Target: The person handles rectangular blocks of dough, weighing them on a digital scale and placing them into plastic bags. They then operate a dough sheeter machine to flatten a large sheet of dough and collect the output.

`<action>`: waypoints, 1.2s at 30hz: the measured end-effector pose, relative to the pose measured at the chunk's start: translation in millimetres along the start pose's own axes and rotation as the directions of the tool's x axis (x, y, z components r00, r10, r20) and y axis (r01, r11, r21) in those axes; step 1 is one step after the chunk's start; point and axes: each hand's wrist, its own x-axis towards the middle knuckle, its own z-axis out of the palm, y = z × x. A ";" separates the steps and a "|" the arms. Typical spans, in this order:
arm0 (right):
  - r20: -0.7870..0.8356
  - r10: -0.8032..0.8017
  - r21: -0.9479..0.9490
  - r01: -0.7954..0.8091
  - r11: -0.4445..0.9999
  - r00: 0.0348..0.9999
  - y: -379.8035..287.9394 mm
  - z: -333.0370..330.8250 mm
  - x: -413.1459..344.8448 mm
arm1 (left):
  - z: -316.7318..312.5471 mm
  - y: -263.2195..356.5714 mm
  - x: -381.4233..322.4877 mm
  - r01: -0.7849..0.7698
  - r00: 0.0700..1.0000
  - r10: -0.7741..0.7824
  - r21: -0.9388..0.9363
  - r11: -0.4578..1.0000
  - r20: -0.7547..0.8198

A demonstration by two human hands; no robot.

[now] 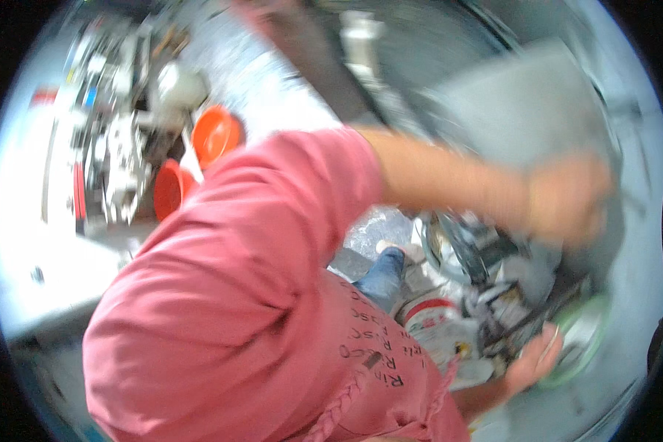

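My left hand (572, 199) is stretched out at the right, in front of a grey flat panel or wall. Its fingers look curled, but blur hides whether anything is in them. Lower down, my right hand (536, 353) is beside a pale green basin (577, 337), close to its rim. A thin light line crosses its fingers, and I cannot tell whether that is a held thing. Below and between my arms lies a jumble of items, among them a white bucket (433, 309) with a red band and a pale round rim (433, 248).
Two orange-red bowls (215, 135) are at the left, by a white rounded container (179, 85). Several blurred tools and parts (124, 166) cover the surface there. A large grey sheet (519, 105) stands at the upper right. My foot (395, 246) is on the floor.
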 end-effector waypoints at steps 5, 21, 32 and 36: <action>0.121 -0.051 0.010 0.050 0.999 0.991 -135.1 39.3 -54.0 | -88.3 21.3 -248.7 -0.212 0.964 0.240 -0.218 0.953 0.113; 0.513 -0.858 0.817 0.317 0.481 -0.020 -631.3 609.2 -345.0 | -214.0 177.3 -854.8 0.804 -0.575 -0.560 -0.537 -0.255 -0.596; 0.546 -0.837 0.521 0.796 0.307 -0.035 -562.1 736.2 -435.5 | -88.0 182.6 -860.3 0.525 -0.724 -0.688 -0.691 -0.498 -0.054; 0.752 -0.524 0.618 0.704 0.349 -0.400 -325.4 653.5 -357.9 | -162.8 129.8 -851.6 0.724 -0.554 -0.801 -0.607 -0.328 -0.227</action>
